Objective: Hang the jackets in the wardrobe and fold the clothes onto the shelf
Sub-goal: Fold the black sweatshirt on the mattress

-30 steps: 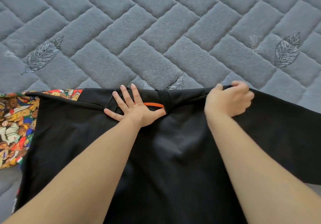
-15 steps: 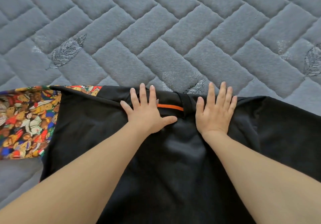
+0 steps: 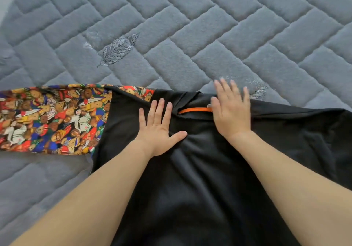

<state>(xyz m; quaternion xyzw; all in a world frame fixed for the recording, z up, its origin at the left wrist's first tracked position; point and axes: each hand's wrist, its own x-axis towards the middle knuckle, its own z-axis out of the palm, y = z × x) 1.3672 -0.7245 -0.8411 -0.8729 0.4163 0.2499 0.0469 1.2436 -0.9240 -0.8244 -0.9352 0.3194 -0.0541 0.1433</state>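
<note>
A second ago the right hand was bunched on the top edge of the black garment [image 3: 200, 179], pulling it over; half a second ago it had let go and lay flat. Now both hands are spread wide on the cloth, holding nothing, and the view has swung so more of the printed cloth shows at the left. That suggests the fold at the collar is laid and is being smoothed down, so this piece is part way through folding and not yet near the shelf.

Counting from the left: one printed cloth [image 3: 47, 119] covered in small bears, lying on the grey quilted bedcover [image 3: 190, 36] and tucked under the black garment's left edge. One left hand [image 3: 158, 129], fingers straight and apart, pressed flat just left of the collar. One orange loop [image 3: 194, 110] at the neck, between the two hands. One right hand [image 3: 232, 110], flat too, blurred with motion, its thumb side touching the loop's end. One black garment under both, spread on the bed. No wardrobe, hanger or shelf is in view
</note>
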